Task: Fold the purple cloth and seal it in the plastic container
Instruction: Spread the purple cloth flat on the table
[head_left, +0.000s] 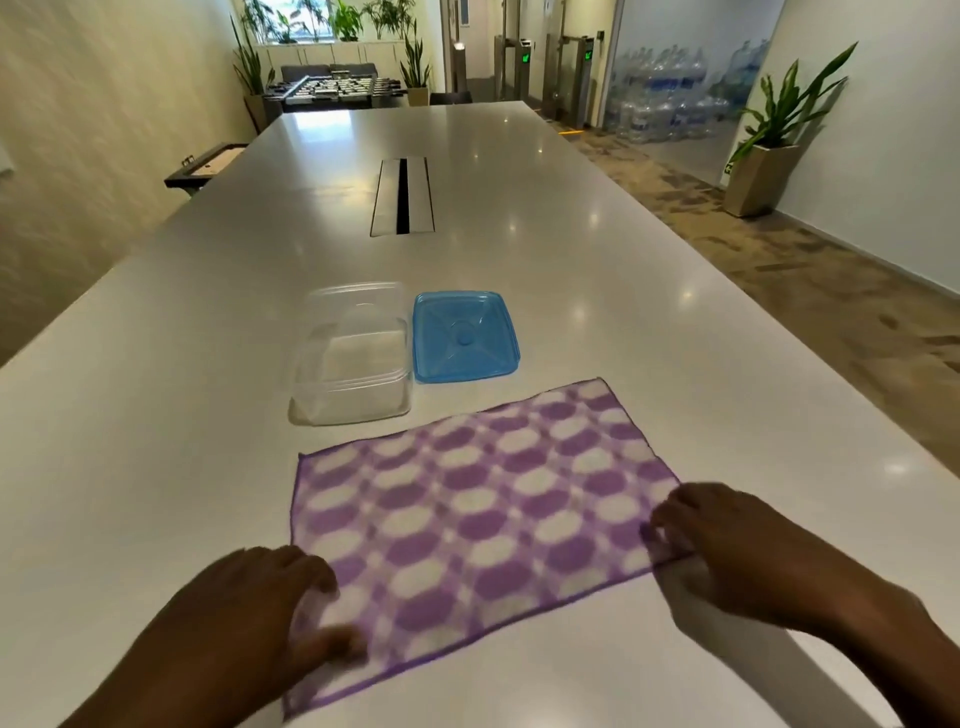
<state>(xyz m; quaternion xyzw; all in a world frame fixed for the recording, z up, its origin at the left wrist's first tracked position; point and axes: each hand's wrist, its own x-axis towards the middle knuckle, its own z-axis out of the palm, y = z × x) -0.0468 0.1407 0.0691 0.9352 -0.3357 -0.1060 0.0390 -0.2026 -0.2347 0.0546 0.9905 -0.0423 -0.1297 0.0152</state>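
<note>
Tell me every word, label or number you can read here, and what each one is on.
No text here can be read.
Water bottles stacked behind the glass: blue labels, too blurred to read.
Turnstiles: green lit symbols, no legible characters.
Blue lid, clear container, purple cloth: no writing visible.

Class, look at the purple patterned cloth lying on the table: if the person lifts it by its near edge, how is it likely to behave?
The purple cloth lies flat and thin on the glossy table, so it will probably droop rather than hold shape. It looks light and may slide easily when pushed. With the left hand and right hand at opposite near corners, it should sag between them.
</note>
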